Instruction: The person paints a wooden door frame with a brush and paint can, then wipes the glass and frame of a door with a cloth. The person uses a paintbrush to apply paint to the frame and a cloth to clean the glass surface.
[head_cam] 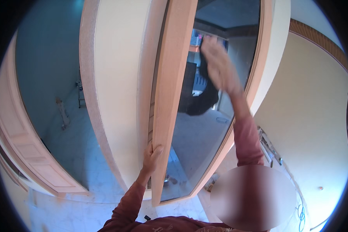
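A tall wooden window or door sash [174, 87] with a dark reflective glass pane [197, 139] stands in front of me. My left hand [152, 158] grips the near wooden edge low down, thumb on its face. Raised over the upper half of the glass, my right hand [220, 63] is blurred, its fingers pointing up and together; nothing shows clearly in it. Whether it touches the pane cannot be told. A dark shape beside it on the glass seems to be a reflection.
A cream wall panel [120, 72] stands left of the sash, and a panelled wooden door [46, 165] at the far left. A ladder [81, 90] is in the room behind. Tools or metal parts [269, 148] and a coiled cable [301, 216] lie right.
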`<action>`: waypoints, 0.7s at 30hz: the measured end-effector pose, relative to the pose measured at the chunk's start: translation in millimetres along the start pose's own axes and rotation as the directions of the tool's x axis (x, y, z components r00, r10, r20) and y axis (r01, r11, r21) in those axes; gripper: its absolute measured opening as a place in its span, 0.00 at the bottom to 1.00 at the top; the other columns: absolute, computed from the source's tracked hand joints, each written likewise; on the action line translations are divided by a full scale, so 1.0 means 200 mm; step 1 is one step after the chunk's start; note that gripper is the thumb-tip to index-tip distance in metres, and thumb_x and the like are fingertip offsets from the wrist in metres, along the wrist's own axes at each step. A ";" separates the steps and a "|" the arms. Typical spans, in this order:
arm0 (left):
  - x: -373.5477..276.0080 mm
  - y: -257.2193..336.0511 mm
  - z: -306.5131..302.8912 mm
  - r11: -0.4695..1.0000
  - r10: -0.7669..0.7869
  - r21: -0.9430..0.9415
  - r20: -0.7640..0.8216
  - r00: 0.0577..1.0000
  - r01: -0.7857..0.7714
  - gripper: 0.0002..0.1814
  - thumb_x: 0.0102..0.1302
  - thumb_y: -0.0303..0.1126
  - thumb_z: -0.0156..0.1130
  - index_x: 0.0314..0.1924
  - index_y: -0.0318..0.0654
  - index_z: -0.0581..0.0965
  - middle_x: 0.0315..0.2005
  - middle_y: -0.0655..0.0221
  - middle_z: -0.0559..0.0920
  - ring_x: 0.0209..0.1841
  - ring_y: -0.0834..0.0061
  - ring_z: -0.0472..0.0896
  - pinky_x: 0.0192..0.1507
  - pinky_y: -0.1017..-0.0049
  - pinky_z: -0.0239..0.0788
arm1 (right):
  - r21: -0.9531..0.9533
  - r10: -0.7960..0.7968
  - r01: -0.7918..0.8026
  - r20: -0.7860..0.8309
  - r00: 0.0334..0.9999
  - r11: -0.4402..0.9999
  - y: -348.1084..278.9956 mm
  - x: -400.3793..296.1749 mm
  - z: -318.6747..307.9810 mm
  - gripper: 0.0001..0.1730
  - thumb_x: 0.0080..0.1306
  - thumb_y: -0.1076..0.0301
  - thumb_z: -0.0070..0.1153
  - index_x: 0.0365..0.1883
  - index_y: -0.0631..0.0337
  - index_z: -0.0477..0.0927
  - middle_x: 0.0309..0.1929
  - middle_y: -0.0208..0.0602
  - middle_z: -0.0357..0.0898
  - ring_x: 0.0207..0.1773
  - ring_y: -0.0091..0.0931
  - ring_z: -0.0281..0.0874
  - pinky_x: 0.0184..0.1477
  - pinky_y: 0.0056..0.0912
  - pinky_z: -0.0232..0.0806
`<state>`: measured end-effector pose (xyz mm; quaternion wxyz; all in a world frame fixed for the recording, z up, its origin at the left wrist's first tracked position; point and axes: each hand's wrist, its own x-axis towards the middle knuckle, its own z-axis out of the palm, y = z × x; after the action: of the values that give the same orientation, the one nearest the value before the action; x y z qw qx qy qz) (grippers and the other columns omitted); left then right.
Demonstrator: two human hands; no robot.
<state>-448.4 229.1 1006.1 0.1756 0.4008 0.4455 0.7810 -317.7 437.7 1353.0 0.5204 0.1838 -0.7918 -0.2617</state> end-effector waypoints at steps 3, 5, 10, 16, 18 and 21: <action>-0.02 0.00 0.05 0.997 -0.026 -0.077 0.051 0.998 0.030 0.22 0.76 0.44 0.61 0.57 0.32 0.77 0.39 0.71 0.81 0.39 0.83 0.78 0.40 0.77 0.72 | -0.031 0.088 -0.094 -0.156 0.984 0.995 0.38 0.33 -0.09 0.29 0.71 0.72 0.50 0.70 0.70 0.72 0.75 0.56 0.68 0.80 0.55 0.57 0.82 0.53 0.49; 0.01 0.01 0.07 0.994 -0.033 -0.099 0.057 0.998 0.039 0.21 0.76 0.44 0.61 0.56 0.32 0.77 0.39 0.71 0.81 0.38 0.83 0.78 0.40 0.77 0.72 | -0.071 0.211 -0.228 -0.192 0.958 0.971 0.34 0.45 -0.05 0.29 0.74 0.65 0.48 0.69 0.76 0.71 0.75 0.63 0.66 0.80 0.55 0.57 0.82 0.49 0.50; 0.00 -0.01 -0.01 1.000 -0.014 -0.028 -0.011 1.000 0.014 0.20 0.75 0.45 0.63 0.52 0.33 0.77 0.37 0.72 0.81 0.37 0.84 0.77 0.39 0.76 0.72 | 0.131 0.149 -0.135 -0.106 0.983 0.982 -0.28 0.03 0.22 0.32 0.71 0.72 0.51 0.73 0.71 0.69 0.78 0.56 0.64 0.83 0.55 0.51 0.83 0.55 0.43; 0.00 -0.03 0.03 0.998 0.015 -0.061 -0.026 1.000 -0.016 0.20 0.75 0.47 0.64 0.49 0.34 0.79 0.36 0.73 0.81 0.38 0.85 0.77 0.40 0.76 0.71 | 0.027 0.148 -0.147 -0.025 0.989 0.989 -0.25 -0.01 0.15 0.31 0.69 0.76 0.51 0.72 0.71 0.71 0.77 0.57 0.65 0.82 0.53 0.56 0.82 0.54 0.49; -0.01 -0.02 0.02 0.998 -0.028 -0.064 0.014 1.000 0.029 0.20 0.75 0.47 0.63 0.49 0.34 0.79 0.37 0.72 0.81 0.39 0.85 0.77 0.40 0.76 0.71 | -0.006 0.070 -0.071 -0.128 0.989 0.997 -0.01 0.24 0.09 0.29 0.71 0.75 0.50 0.70 0.72 0.71 0.75 0.55 0.68 0.80 0.52 0.58 0.81 0.52 0.52; 0.01 -0.03 0.06 1.000 -0.011 -0.029 0.004 1.000 0.012 0.21 0.76 0.46 0.63 0.51 0.33 0.79 0.38 0.72 0.82 0.40 0.84 0.78 0.41 0.75 0.72 | -0.041 0.063 -0.073 -0.207 0.976 0.997 0.23 0.53 0.02 0.27 0.71 0.74 0.48 0.68 0.72 0.72 0.72 0.54 0.70 0.78 0.52 0.60 0.79 0.50 0.54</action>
<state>-441.4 240.0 1006.0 0.1867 0.3970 0.4360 0.7858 -363.4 415.9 1456.8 0.6123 0.1701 -0.7331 -0.2423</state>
